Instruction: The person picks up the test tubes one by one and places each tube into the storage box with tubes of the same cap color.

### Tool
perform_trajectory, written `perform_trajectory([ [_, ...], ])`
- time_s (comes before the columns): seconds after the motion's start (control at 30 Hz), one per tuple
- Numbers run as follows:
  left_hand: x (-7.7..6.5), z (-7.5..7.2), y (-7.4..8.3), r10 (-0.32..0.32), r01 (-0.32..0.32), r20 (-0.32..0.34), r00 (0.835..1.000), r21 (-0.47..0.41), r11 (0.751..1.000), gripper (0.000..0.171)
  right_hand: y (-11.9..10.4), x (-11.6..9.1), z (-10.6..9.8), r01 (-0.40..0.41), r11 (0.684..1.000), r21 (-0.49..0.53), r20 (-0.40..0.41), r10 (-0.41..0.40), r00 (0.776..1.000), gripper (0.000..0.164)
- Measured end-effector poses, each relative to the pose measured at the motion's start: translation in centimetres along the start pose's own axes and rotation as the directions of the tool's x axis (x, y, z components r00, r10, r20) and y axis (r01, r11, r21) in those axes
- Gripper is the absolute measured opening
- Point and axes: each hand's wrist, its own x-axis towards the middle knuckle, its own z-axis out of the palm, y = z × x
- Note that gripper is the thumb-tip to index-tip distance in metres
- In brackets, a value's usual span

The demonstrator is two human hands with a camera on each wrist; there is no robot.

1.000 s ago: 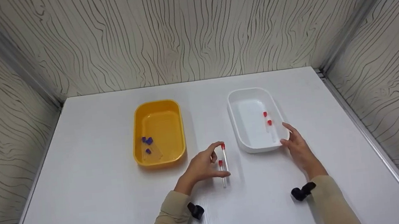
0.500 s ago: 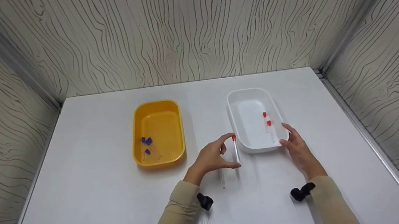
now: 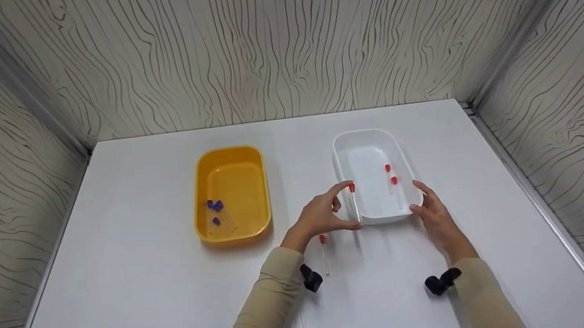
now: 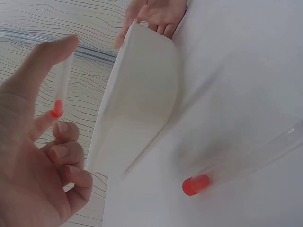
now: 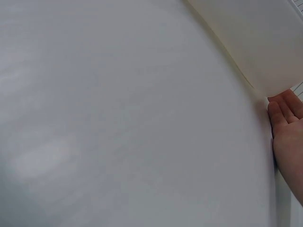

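My left hand (image 3: 322, 215) pinches a clear test tube (image 3: 356, 206) with a red cap lengthwise, index finger at the cap and thumb at the other end. It is held over the near left rim of the white tray (image 3: 345, 180). My right hand (image 3: 438, 222) holds that tray's near right corner between thumb and fingers; part of this grip is hidden. Two red-capped tubes (image 3: 398, 196) lie inside the white tray. Another red-capped tube (image 3: 325, 256) lies on the table below my left wrist, and its cap (image 4: 196, 184) shows close up in the left wrist view.
A yellow tray (image 3: 263, 189) stands to the left, with several purple-capped tubes (image 3: 216, 221) at its near left end. Both trays are on a white table (image 3: 147, 290), bounded by patterned panels (image 3: 267, 45) at the back and sides.
My left hand has carried the pinched tube rightward and away from me, from above the table to the white tray's rim. The tube on the table is uncovered. My right hand stays put.
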Motion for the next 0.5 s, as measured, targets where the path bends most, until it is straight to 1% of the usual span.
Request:
perform_trajectory([
  [0.23,1.0,0.1,0.0,-0.008,0.007,-0.023,1.000,-0.033,0.999,0.091,-0.1,-0.1,0.1,-0.017,1.000,-0.019,-0.012,0.016,1.000,0.069],
  [0.33,1.4,0.3,-0.2,-0.008,0.007,-0.029,1.000,-0.043,0.999,0.091,-0.1,0.0,0.1,-0.016,1.000,-0.008,-0.011,0.016,1.000,0.070],
  [0.5,2.2,0.8,-0.4,-0.021,0.016,-0.051,0.998,-0.097,0.995,0.090,0.0,0.0,0.1,0.012,0.999,0.037,0.002,-0.012,1.000,0.069],
])
